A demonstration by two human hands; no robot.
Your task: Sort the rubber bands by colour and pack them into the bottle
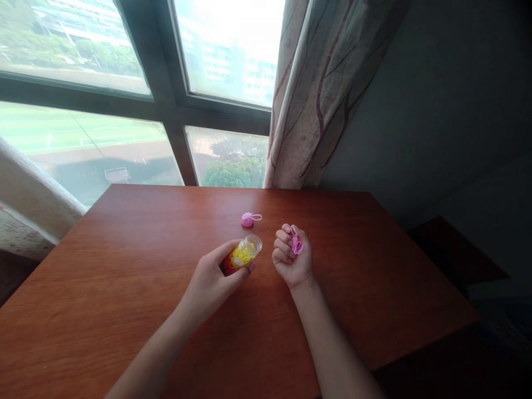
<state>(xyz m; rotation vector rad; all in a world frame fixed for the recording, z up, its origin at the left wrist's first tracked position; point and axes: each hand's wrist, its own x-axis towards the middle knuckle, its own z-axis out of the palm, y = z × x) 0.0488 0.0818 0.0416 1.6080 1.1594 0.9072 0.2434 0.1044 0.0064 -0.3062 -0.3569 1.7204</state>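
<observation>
A small clear jar (243, 253) leans in my left hand (216, 271), its uncapped mouth tilted up and to the right. Yellow pieces fill its upper part and red ones lie below; they look like small rubber bands. My right hand (293, 257) is turned palm up just right of the jar, fingers curled around several pink rubber bands (296, 244). Part of that pink bunch is hidden by the fingers. Beyond the jar, a pink lid (247, 220) with a loop strap rests on the table, apart from both hands.
The brown wooden table (137, 277) reaches back to a window (166, 105) with a dark frame. A patterned curtain (307, 100) hangs at the back right, beside a dark wall (449, 100). Another curtain (33, 188) hangs at the left.
</observation>
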